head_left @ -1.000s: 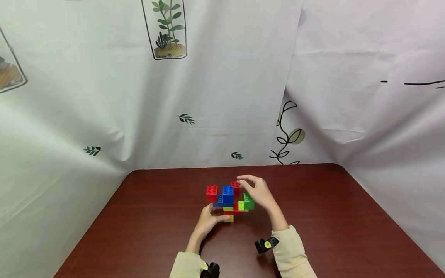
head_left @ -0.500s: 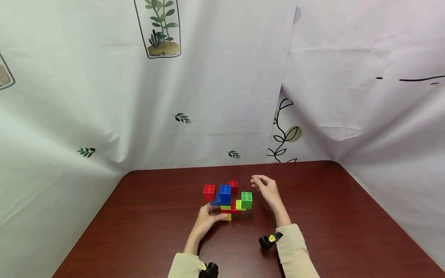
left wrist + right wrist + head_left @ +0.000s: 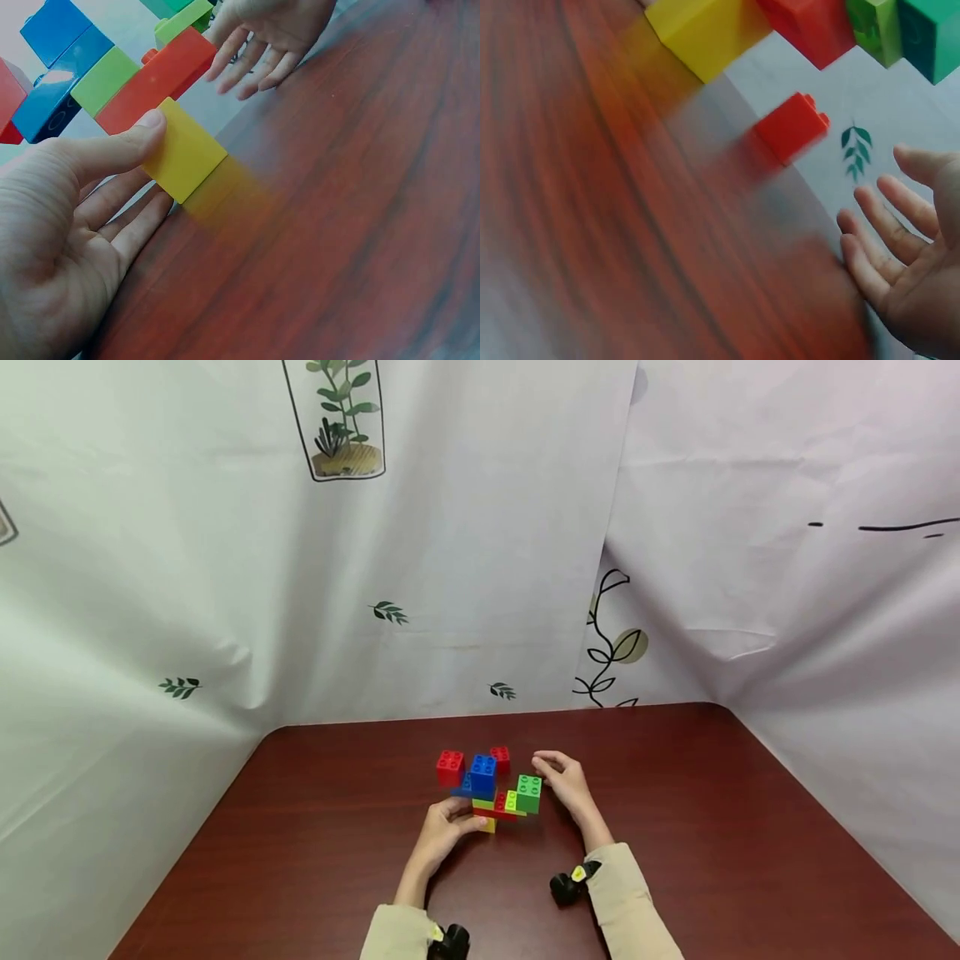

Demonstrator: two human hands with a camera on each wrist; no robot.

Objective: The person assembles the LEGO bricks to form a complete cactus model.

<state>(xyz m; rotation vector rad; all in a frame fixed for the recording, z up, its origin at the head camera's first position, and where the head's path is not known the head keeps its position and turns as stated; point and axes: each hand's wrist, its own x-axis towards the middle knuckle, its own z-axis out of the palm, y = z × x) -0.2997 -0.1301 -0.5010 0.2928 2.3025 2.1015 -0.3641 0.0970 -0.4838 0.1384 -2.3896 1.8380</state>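
Observation:
My left hand (image 3: pixel 439 835) holds a structure of toy building bricks low down, with the thumb on its yellow bottom brick (image 3: pixel 186 150). Above the yellow one come a red brick (image 3: pixel 157 81) and lime bricks, then blue bricks (image 3: pixel 483 775), a red brick (image 3: pixel 450 768) at the upper left and a green brick (image 3: pixel 528 793) at the right. Behind the structure, a separate red brick (image 3: pixel 792 129) stands on the table. My right hand (image 3: pixel 566 779) is to the right of both, its fingers relaxed and holding nothing.
The brown tabletop (image 3: pixel 315 852) reaches back to a pale patterned cloth (image 3: pixel 480 543) hanging behind and at the sides. A small black camera (image 3: pixel 567 889) is strapped to the right wrist, and another one (image 3: pixel 452 941) to the left.
My right hand has left the separate red brick, moved right, then come back slightly lower. The left hand keeps its hold; the structure has turned slightly.

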